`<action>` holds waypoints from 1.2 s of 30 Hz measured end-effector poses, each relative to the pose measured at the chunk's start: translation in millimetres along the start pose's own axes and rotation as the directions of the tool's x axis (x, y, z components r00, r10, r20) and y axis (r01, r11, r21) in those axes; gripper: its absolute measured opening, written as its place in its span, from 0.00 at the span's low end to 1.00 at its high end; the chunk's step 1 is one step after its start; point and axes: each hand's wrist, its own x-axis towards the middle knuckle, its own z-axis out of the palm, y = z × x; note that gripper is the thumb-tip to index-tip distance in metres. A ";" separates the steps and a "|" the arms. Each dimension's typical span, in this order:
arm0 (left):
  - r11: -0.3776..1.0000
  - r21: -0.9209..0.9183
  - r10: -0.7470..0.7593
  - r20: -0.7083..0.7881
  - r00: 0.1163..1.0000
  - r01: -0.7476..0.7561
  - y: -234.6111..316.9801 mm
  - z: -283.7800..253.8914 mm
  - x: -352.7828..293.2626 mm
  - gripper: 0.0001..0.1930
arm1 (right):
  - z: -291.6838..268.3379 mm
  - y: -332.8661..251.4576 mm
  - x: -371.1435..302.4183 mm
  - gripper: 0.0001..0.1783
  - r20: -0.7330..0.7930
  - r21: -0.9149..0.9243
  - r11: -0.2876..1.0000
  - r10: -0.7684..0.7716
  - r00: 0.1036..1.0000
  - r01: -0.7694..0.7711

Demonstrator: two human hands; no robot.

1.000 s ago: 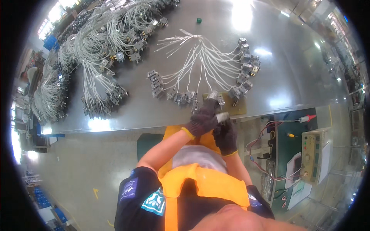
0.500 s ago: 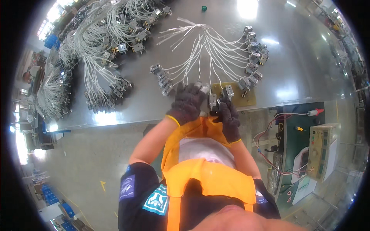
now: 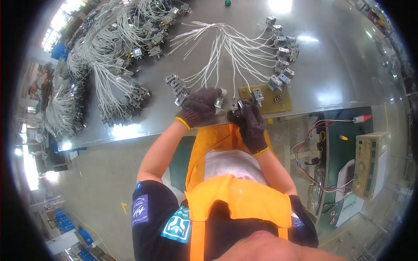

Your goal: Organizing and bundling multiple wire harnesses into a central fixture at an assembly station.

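Observation:
Both my hands wear dark gloves with yellow cuffs and work at the near edge of a metal table [image 3: 150,114]. My left hand [image 3: 201,106] is closed round a small metal box-shaped component [image 3: 219,102], partly hidden by its fingers. My right hand [image 3: 251,124] has its fingers curled at another metal component [image 3: 234,104], which hangs on a white lead; the exact grip is partly hidden. Farther off lies a bundle of white leads [image 3: 226,39], fanning out to metal components on both sides. One component [image 3: 257,95] rests on a yellowish board [image 3: 281,105], right of my right hand.
Large heaps of white leads with metal components [image 3: 102,52] cover the table's left. A small green object [image 3: 227,3] lies at the far side. Below right, a bench holds a beige instrument [image 3: 365,165] with red and white cables [image 3: 300,167] and a red-tipped probe [image 3: 362,118].
My left hand has shifted left, away from my right hand, and a metal component now shows beneath its fingers. My right hand has moved slightly left and remains curled beside its component.

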 end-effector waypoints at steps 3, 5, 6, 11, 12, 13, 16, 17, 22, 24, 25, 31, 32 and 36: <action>0.969 -0.248 0.022 0.005 1.000 -0.020 -24.4 16.3 -4.3 0.23 | 15.1 -1.8 -0.1 0.15 0.040 0.491 0.803 0.367 0.929 -0.338; 0.916 -0.402 0.017 0.024 1.000 -0.006 -20.3 16.4 -13.6 0.23 | 15.8 0.9 -3.8 0.15 0.050 0.480 0.805 0.372 0.927 -0.349; 0.836 -0.548 0.015 0.040 0.999 0.009 -19.0 16.2 -16.7 0.23 | 15.1 1.3 -2.8 0.15 0.051 0.482 0.803 0.372 0.927 -0.349; 0.979 -0.134 0.139 -0.097 0.986 -0.151 2.5 11.1 -14.7 0.35 | -1.7 -4.4 -2.9 0.17 0.094 0.193 0.947 0.243 0.965 -0.257; 0.983 -0.099 0.140 -0.129 0.982 -0.154 7.7 11.3 -14.6 0.36 | -3.1 -3.8 -2.0 0.17 0.095 0.191 0.948 0.242 0.966 -0.256; 0.985 -0.062 0.148 -0.156 0.977 -0.160 12.7 10.4 -13.6 0.37 | -3.0 -2.3 -1.4 0.17 0.078 0.104 0.969 0.218 0.973 -0.225; 0.987 -0.063 0.133 -0.211 0.968 -0.150 30.5 9.3 -8.3 0.37 | -1.8 -3.5 -0.6 0.18 0.039 -0.073 0.990 0.126 0.991 -0.123; 0.986 -0.065 0.136 -0.209 0.968 -0.152 33.5 12.4 -8.6 0.37 | -1.5 -4.5 -0.7 0.18 0.027 -0.163 0.985 0.060 0.998 -0.055; 0.996 0.001 0.086 -0.136 0.987 -0.086 38.7 17.7 -10.7 0.32 | -14.8 0.4 1.3 0.16 0.101 -0.217 0.975 0.076 0.992 -0.052; 0.996 -0.030 0.076 -0.149 0.986 -0.081 37.3 16.7 -11.8 0.31 | -19.0 2.0 2.5 0.16 0.113 -0.256 0.966 0.079 0.990 -0.048; 0.996 -0.060 0.062 -0.166 0.984 -0.072 36.3 15.3 -12.6 0.29 | -20.1 -1.0 5.7 0.16 0.124 -0.150 0.981 0.142 0.982 -0.123; 0.946 -0.235 0.165 -0.241 0.956 -0.222 32.3 7.1 -3.1 0.29 | -42.2 -14.6 37.6 0.14 0.096 0.010 0.987 0.161 0.982 -0.163; 0.946 -0.230 0.178 -0.226 0.958 -0.230 29.6 14.7 -2.9 0.29 | -44.5 -11.0 46.6 0.14 0.102 0.041 0.999 0.024 0.994 -0.028; 0.148 -0.986 -0.168 0.048 0.985 0.073 34.2 45.0 13.8 0.31 | -77.6 -14.7 103.4 0.14 -0.208 -0.204 0.978 0.001 0.978 -0.044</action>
